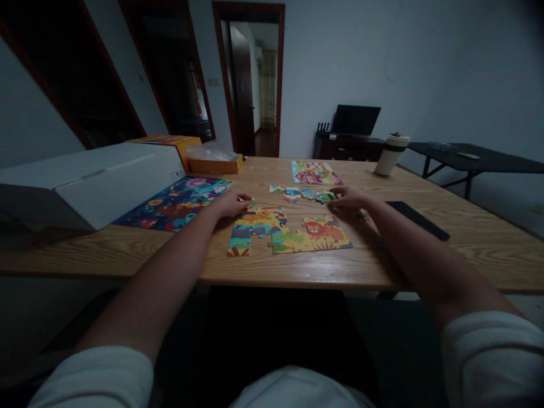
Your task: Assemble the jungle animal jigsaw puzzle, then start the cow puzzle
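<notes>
A partly joined jigsaw puzzle [293,241] with yellow, green and teal animal pictures lies near the table's front edge, with gaps between its sections. My left hand [233,203] is at its upper left corner, fingers closed on a small green puzzle piece [252,203]. Beyond the puzzle, several loose blue and green pieces [308,194] are strewn in a row. At the right end of that row, my right hand [351,198] has its thumb and fingers around a green puzzle piece [327,197]. Another loose piece lies partly hidden beneath my right wrist.
A dark blue picture sheet [170,204] lies left, beside a large white box [97,170]. An orange tray [216,164] holds clear plastic. Farther back are a pink picture card [315,173] and a cream tumbler [391,154]. A black flat object [416,220] lies right.
</notes>
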Demonstrator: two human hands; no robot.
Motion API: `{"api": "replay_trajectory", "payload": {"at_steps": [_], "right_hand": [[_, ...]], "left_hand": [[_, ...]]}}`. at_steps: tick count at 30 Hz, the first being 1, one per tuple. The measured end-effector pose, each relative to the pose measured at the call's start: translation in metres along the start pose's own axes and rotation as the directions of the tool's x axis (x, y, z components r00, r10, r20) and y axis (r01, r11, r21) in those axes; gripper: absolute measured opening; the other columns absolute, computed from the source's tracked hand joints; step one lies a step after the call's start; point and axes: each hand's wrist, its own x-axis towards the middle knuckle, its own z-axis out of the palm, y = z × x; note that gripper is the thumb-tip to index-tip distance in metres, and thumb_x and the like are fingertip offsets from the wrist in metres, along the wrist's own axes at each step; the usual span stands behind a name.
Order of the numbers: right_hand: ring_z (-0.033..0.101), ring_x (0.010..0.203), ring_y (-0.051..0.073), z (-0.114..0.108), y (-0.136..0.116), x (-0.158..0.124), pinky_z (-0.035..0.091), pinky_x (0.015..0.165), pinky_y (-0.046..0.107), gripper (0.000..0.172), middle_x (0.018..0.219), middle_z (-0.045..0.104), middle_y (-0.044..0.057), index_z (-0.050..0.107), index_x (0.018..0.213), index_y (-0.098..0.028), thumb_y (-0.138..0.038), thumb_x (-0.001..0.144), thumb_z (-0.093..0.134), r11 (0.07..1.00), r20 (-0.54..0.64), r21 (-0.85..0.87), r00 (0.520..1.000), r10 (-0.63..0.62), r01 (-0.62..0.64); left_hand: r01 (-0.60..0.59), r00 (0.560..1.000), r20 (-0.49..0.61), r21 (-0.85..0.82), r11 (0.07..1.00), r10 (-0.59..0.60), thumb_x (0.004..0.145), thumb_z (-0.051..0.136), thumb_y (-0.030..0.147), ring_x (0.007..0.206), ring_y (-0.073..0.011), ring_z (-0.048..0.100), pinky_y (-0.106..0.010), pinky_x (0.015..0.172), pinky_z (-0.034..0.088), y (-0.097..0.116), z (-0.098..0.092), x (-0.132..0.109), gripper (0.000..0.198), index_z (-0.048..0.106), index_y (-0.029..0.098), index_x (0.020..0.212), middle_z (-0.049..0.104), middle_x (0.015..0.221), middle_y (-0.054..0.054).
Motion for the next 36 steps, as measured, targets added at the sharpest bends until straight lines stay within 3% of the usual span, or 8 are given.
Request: {"api": "replay_trajectory", "payload": {"at_steps": [4,8,12,15,20,25,30,36], "right_hand": [[0.067,0.096,0.024,0.0,0.0,0.006,0.054,0.085,0.033,0.067,0.117,0.068,0.019,0.059,0.134,-0.01,-0.027,0.073,0.08,0.998,-0.018,0.046,0.999,0.047,-0.046],[0.066,0.097,0.024,-0.003,-0.018,-0.001,0.054,0.083,0.033,0.067,0.114,0.068,0.017,0.058,0.134,-0.011,-0.025,0.073,0.079,0.986,-0.139,0.115,0.985,-0.102,0.119],[0.066,0.097,0.021,0.005,-0.072,0.002,0.054,0.083,0.031,0.056,0.115,0.07,0.013,0.063,0.128,-0.015,-0.026,0.075,0.078,0.931,-0.147,0.117,0.933,-0.328,0.345],[0.066,0.096,0.021,0.025,-0.121,0.015,0.053,0.083,0.03,0.053,0.116,0.071,0.012,0.065,0.126,-0.015,-0.028,0.075,0.077,0.881,-0.055,0.075,0.884,-0.465,0.468],[0.066,0.098,0.021,0.059,-0.174,0.039,0.051,0.082,0.028,0.058,0.125,0.068,0.012,0.064,0.13,-0.016,-0.031,0.076,0.077,0.892,0.099,0.089,0.887,-0.45,0.443],[0.068,0.092,0.02,0.071,-0.184,0.047,0.05,0.078,0.026,0.048,0.116,0.073,0.006,0.07,0.124,-0.025,-0.024,0.076,0.075,0.917,0.232,0.051,0.888,-0.397,0.396],[0.067,0.081,0.019,0.071,-0.187,0.047,0.047,0.073,0.027,0.037,0.102,0.076,0.006,0.074,0.119,-0.025,-0.032,0.083,0.069,0.916,0.249,-0.002,0.887,-0.389,0.402],[0.067,0.085,0.02,0.071,-0.192,0.045,0.048,0.076,0.028,0.048,0.11,0.074,0.007,0.072,0.122,-0.024,-0.04,0.077,0.075,0.922,0.242,-0.014,0.896,-0.371,0.386]], "left_hand": [[0.022,1.0,-0.003,-0.025,0.999,-0.022,0.086,0.063,0.029,0.075,-0.0161,0.066,-0.023,0.065,0.047,-0.001,0.002,0.0,0.035,0.07,0.017,0.118,0.075,0.098,-0.009],[0.019,0.999,-0.04,-0.051,0.999,-0.021,0.086,0.065,0.031,0.076,-0.0163,0.066,-0.023,0.068,0.048,0.0,0.002,0.0,0.035,0.07,0.017,0.118,0.075,0.096,-0.008],[-0.001,0.996,-0.084,-0.052,0.999,-0.004,0.085,0.066,0.031,0.08,-0.0176,0.067,-0.025,0.073,0.049,0.001,0.001,0.001,0.036,0.07,0.016,0.117,0.074,0.096,-0.009],[-0.017,0.997,-0.079,-0.041,0.999,0.014,0.086,0.063,0.028,0.082,-0.0179,0.067,-0.025,0.072,0.049,0.001,0.001,0.0,0.036,0.069,0.015,0.119,0.074,0.1,-0.01],[-0.052,0.998,-0.047,-0.038,0.998,0.05,0.086,0.06,0.028,0.082,-0.0168,0.066,-0.023,0.069,0.048,0.003,0.002,-0.003,0.035,0.071,0.015,0.116,0.075,0.102,-0.009],[-0.065,0.997,-0.029,0.011,0.998,0.065,0.086,0.06,0.027,0.078,-0.0173,0.066,-0.024,0.069,0.046,0.005,0.006,-0.004,0.036,0.072,0.017,0.118,0.076,0.099,-0.007],[-0.122,0.992,-0.007,0.066,0.99,0.123,0.085,0.058,0.021,0.084,-0.0181,0.066,-0.024,0.076,0.046,0.006,0.006,-0.004,0.034,0.075,0.02,0.115,0.076,0.103,-0.006],[-0.1,0.995,-0.004,0.137,0.986,0.101,0.084,0.058,0.02,0.084,-0.0188,0.066,-0.024,0.077,0.047,0.009,0.003,-0.007,0.04,0.072,0.018,0.122,0.076,0.106,-0.008]]}}
